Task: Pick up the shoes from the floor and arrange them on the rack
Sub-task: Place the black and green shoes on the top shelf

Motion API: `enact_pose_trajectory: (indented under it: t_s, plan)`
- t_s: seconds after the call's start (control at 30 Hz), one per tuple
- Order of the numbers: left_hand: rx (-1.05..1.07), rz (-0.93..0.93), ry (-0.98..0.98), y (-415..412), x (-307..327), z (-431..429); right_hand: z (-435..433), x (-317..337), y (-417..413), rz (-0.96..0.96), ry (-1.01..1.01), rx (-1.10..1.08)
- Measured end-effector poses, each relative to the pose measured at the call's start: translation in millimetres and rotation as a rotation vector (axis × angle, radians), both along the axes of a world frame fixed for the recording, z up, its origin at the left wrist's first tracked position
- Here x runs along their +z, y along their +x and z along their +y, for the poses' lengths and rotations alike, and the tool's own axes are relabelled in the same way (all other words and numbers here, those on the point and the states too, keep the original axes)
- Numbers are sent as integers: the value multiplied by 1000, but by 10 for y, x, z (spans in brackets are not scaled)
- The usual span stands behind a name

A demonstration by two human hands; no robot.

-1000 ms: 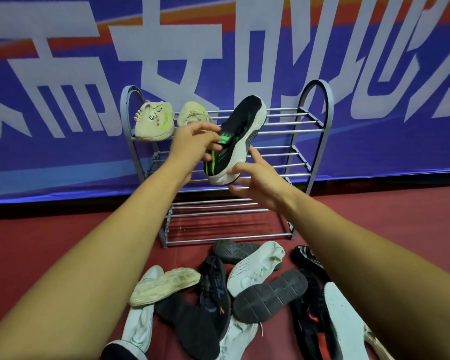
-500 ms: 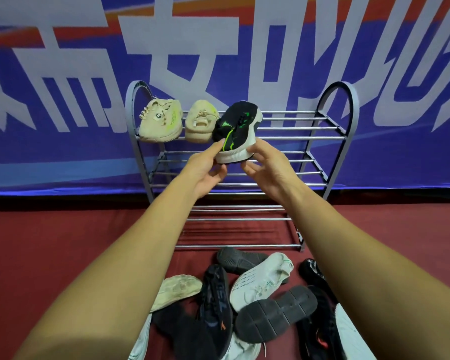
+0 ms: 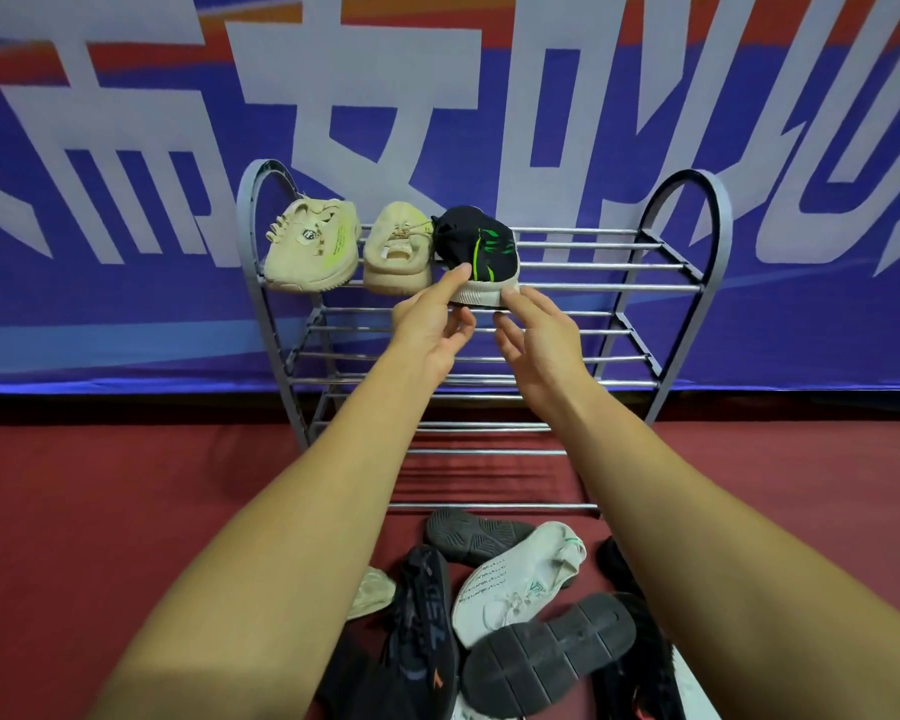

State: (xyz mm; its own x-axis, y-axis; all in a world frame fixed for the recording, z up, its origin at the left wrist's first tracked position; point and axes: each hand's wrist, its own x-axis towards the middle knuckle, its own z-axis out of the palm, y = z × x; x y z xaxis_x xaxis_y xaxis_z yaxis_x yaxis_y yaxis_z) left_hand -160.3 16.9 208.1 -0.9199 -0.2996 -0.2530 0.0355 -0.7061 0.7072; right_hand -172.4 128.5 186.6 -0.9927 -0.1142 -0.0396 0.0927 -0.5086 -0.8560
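A black shoe with green stripes point(image 3: 476, 246) sits heel toward me on the top shelf of the grey metal rack point(image 3: 619, 288), right of two beige shoes point(image 3: 310, 246) point(image 3: 398, 252). My left hand point(image 3: 427, 330) touches the black shoe's heel with its thumb, the fingers loosely curled below the shelf rail. My right hand point(image 3: 541, 340) touches the white sole edge with its thumb, fingers relaxed. On the red floor below lie several shoes: a white sneaker point(image 3: 520, 579), a dark shoe point(image 3: 422, 626), an upturned black sandal point(image 3: 546, 652).
The rack stands against a blue banner point(image 3: 126, 148) with large white characters. Its lower shelves and the right part of the top shelf hold nothing. More dark shoes point(image 3: 640, 667) lie at the bottom right, and a beige shoe point(image 3: 372, 589) peeks out beside my left forearm.
The black shoe went from tilted in both hands to resting on the top shelf beside the beige pair. My hands loosened and now only touch its heel.
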Motion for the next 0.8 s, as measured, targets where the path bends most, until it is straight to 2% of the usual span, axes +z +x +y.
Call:
enact_pose_trajectory:
  t_s: [0.23,0.57,0.7,0.8]
  plan:
    - [0,20,13,-107,-53,-36,-71,33,-50,-60,101,-72]
    - [-80,28,-1,-184,-165,-148,-124,13,-124,-30,275,-113]
    - [-135,-19,-145,-100,-195,-185,-99,-21,-98,-19,309,-119]
    - [-185,-62,-329,12,-247,-223,-91,-119,-63,32,457,-118]
